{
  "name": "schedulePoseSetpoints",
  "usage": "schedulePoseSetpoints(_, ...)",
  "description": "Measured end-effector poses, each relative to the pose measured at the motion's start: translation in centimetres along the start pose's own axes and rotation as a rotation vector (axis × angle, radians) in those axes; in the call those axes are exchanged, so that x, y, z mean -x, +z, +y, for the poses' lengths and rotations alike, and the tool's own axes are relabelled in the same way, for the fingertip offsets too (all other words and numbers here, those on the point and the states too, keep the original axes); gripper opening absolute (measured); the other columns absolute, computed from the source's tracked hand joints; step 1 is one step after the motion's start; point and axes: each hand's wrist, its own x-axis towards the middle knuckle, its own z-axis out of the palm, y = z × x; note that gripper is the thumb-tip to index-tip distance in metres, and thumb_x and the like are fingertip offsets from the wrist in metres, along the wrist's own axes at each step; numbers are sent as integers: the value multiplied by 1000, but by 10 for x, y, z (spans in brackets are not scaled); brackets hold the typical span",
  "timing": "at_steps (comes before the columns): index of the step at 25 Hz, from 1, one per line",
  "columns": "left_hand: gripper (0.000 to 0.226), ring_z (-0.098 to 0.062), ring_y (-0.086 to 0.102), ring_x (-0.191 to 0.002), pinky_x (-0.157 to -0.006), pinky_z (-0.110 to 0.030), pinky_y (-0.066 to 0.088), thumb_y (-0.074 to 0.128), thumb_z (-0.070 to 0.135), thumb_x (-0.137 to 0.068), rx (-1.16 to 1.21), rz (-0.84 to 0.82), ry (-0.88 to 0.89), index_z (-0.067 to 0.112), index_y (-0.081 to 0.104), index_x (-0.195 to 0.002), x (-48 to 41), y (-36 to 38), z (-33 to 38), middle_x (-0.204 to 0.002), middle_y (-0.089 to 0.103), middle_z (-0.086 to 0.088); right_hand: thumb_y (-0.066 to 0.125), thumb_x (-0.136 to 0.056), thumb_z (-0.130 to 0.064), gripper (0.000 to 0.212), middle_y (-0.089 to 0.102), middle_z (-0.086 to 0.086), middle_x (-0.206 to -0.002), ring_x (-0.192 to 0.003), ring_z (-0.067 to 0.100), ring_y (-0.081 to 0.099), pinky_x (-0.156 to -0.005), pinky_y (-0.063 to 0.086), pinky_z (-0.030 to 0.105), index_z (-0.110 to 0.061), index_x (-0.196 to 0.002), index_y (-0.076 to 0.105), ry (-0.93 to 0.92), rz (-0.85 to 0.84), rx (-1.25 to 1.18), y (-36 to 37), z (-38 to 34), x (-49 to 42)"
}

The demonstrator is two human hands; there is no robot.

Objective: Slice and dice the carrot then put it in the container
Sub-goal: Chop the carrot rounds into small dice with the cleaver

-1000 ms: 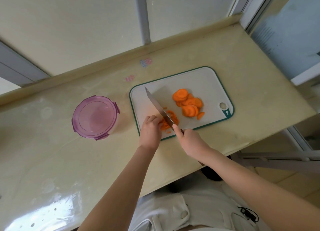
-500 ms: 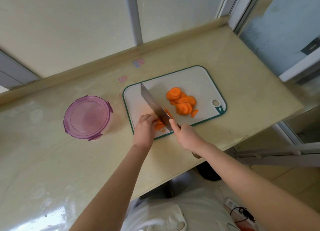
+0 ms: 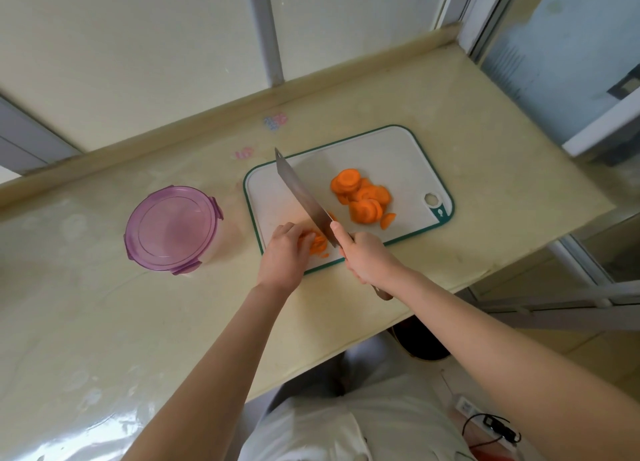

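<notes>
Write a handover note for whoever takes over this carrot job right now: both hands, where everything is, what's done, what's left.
Left hand: fingers curled over a small bunch of carrot pieces at the near edge of the cutting board.
Right hand: grips the knife, blade angled across the board beside that bunch.
Round slices: piled on the board's right half.
Container: left of the board, purple lid on.
Done: most of the carrot looks sliced.
Left: dice the slices, open the container, put the carrot in.

The left hand and right hand are bare, and the forearms are uncovered right down the frame. White creased clothing fills the bottom centre, with what looks like a dark shoe just above it.
</notes>
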Motion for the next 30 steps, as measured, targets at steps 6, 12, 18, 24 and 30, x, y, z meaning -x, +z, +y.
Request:
schedulePoseSetpoints(6, 13, -20, 49, -86, -73, -20, 34, 60, 9, -87, 19, 58, -93, 7, 71, -94, -7, 4, 4, -86, 59, -4, 32, -95, -61, 59, 34, -2, -48, -40, 13, 32, -43, 26, 25, -9, -67, 42, -22, 18, -102, -10, 1, 14)
schedulePoseSetpoints(12, 17, -20, 53, -89, -75, -12, 30, 60, 8, -88, 78, 137, -51, 6, 70, -102, 5, 7, 2, -90, 65, -5, 33, -97, -57, 60, 34, -5, -39, -30, 10, 32, -35, 28, 19, -14, -54, 37, 20, -11, -130, -2, 9, 32)
schedulePoseSetpoints(18, 16, -23, 57, -91, -81, -9, 31, 65, 5, -84, 53, 192, -19, 6, 72, -98, 10, 15, -1, -93, 68, -7, 30, -97, -57, 61, 42, 2, -51, -43, 16, 39, -42, 32, 25, -11, -59, 43, 36, -7, -56, 5, 9, 28)
schedulePoseSetpoints(24, 13, -25, 56, -83, -71, -14, 32, 66, 0, -80, 17, 172, 22, 5, 72, -90, 7, 15, -3, -85, 67, -8, 26, -98, -57, 63, 45, 7, -59, -52, 21, 44, -48, 34, 30, -10, -59, 38, 65, 10, 111, 12, -1, 22)
schedulePoseSetpoints(30, 12, -25, 56, -82, -70, -13, 31, 66, -2, -79, 10, 169, 27, 6, 72, -87, 5, 14, -4, -83, 66, -7, 28, -98, -56, 62, 44, 4, -56, -51, 18, 42, -47, 31, 28, -11, -57, 37, 34, 30, 88, 15, 1, 14)
